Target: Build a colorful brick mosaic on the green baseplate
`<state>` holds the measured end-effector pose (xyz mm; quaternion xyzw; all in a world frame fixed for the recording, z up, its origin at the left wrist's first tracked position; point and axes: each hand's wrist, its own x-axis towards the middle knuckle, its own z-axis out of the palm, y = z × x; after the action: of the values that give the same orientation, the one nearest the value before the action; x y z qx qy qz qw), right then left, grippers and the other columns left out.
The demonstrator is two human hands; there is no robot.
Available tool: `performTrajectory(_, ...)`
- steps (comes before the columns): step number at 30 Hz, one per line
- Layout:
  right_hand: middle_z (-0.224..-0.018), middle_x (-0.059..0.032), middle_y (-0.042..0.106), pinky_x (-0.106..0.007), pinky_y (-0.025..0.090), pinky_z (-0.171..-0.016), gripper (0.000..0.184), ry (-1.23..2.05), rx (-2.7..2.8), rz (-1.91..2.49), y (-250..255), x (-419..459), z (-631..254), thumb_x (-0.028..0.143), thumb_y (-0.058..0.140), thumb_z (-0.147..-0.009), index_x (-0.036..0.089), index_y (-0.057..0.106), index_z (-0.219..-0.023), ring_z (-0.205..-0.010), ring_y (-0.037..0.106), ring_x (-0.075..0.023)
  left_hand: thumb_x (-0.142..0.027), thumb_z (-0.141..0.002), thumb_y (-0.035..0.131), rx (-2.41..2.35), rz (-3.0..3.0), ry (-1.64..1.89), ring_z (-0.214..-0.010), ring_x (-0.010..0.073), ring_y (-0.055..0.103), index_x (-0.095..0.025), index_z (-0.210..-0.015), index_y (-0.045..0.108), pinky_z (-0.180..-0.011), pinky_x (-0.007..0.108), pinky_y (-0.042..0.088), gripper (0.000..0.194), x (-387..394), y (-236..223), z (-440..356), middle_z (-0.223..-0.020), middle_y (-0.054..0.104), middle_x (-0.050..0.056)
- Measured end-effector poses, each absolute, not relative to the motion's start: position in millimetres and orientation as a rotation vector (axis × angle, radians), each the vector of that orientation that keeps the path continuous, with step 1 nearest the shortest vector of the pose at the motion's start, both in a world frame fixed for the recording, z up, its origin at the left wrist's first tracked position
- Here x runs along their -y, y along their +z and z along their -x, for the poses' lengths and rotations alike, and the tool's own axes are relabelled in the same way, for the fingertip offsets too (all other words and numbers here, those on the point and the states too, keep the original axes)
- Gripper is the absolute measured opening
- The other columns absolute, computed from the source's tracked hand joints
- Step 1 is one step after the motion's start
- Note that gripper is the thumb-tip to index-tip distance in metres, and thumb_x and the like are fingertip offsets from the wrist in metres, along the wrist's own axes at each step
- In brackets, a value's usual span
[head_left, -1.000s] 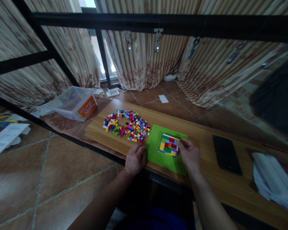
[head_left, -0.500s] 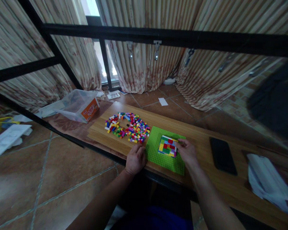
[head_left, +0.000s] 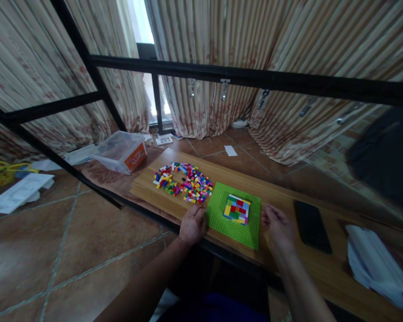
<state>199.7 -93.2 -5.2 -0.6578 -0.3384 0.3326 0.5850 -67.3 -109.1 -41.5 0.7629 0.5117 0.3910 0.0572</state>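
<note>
A square build of coloured toy bricks (head_left: 237, 209) sits on a green studded baseplate (head_left: 218, 219). Its top mixes red, yellow, blue, green and white pieces. My left hand (head_left: 192, 223) rests curled at the near left edge of the baseplate, fingers folded under; whatever they may hold is hidden. Just off the plate's right side, my right hand (head_left: 278, 226) hovers over or rests on the wood with its fingers curled together, and no brick shows in them. Loose coloured bricks (head_left: 201, 185) lie in a ring-shaped spread left of the plate.
The wooden tabletop (head_left: 255, 176) also carries a black phone (head_left: 311, 226) and a white plastic packet (head_left: 372, 255) to the right. A clear plastic bin (head_left: 117, 150) with an orange label stands beyond the left end. A black metal bar (head_left: 242, 77) crosses above the table's far side.
My right hand has left the brick build and drawn back to the right, off the baseplate. My left hand stays by the plate. The whole view has shifted slightly.
</note>
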Motion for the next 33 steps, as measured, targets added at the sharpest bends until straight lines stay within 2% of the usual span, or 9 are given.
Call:
performTrajectory(3, -0.074, -0.0024, 0.068, -0.027, 0.048, -0.056, 0.045, 0.779, 0.885, 1.51, 8.1, 93.0, -179.2, 0.055, 0.072, -0.068, 0.019, 0.068, -0.094, -0.058, 0.059, -0.0132, -0.01, -0.086, 0.048, -1.543, -2.301, 1.184, -0.092, 0.0197, 0.061, -0.018, -0.1, 0.06, -0.082, 0.033, 0.055, 0.02, 109.9, -41.6, 66.8, -0.102, 0.062, 0.009)
performTrajectory(7, -0.092, -0.0071, 0.073, -0.034, 0.053, -0.072, 0.036, 0.838, 1.237, 1.464, 23.5, 90.0, -137.1, 0.05, 0.062, -0.079, 0.019, 0.07, -0.098, -0.077, 0.066, -0.019, -0.009, -0.084, 0.047, -1.54, -2.28, 1.181, -0.093, 0.0199, 0.061, -0.017, -0.098, 0.06, -0.083, 0.034, 0.055, 0.02, 111.4, -41.2, 65.9, -0.102, 0.062, 0.01)
performTrajectory(11, -0.092, -0.0068, 0.074, -0.035, 0.052, -0.078, 0.029, 0.732, 1.687, 1.438, 24.4, 82.7, -97.5, 0.041, 0.051, -0.087, 0.021, 0.07, -0.096, -0.084, 0.067, -0.0207, -0.008, -0.082, 0.047, -1.539, -2.243, 1.17, -0.091, 0.0197, 0.061, -0.018, -0.097, 0.059, -0.082, 0.035, 0.055, 0.022, 112.5, -40.5, 65.1, -0.1, 0.062, 0.009)
performTrajectory(16, -0.094, -0.0058, 0.072, -0.036, 0.051, -0.08, 0.025, 0.674, 1.905, 1.436, 17.1, 61.9, -65.4, 0.031, 0.05, -0.085, 0.023, 0.071, -0.096, -0.085, 0.066, -0.0211, -0.01, -0.081, 0.049, -1.521, -2.236, 1.152, -0.089, 0.0207, 0.06, -0.018, -0.095, 0.059, -0.081, 0.035, 0.055, 0.019, 112.2, -40.5, 65.3, -0.098, 0.062, 0.01)
performTrajectory(24, -0.102, -0.0078, 0.067, -0.035, 0.046, -0.087, 0.028, 0.606, 2.132, 1.437, 11.8, 24.8, -31.8, 0.018, 0.052, -0.083, 0.024, 0.072, -0.101, -0.091, 0.062, -0.0225, -0.008, -0.076, 0.05, -1.558, -2.228, 1.1, -0.086, 0.0219, 0.058, -0.017, -0.089, 0.058, -0.076, 0.035, 0.055, 0.018, 112.8, -43.8, 64.2, -0.095, 0.06, 0.01)
performTrajectory(33, -0.095, -0.0075, 0.066, -0.036, 0.045, -0.088, 0.02, 0.698, 2.057, 1.418, 8.4, 15.3, -22.5, 0.016, 0.056, -0.08, 0.024, 0.073, -0.085, -0.09, 0.061, -0.0228, -0.01, -0.077, 0.05, -1.555, -2.218, 1.074, -0.083, 0.0212, 0.056, -0.019, -0.087, 0.057, -0.075, 0.035, 0.055, 0.015, 113.8, -44.5, 64.5, -0.091, 0.059, 0.008)
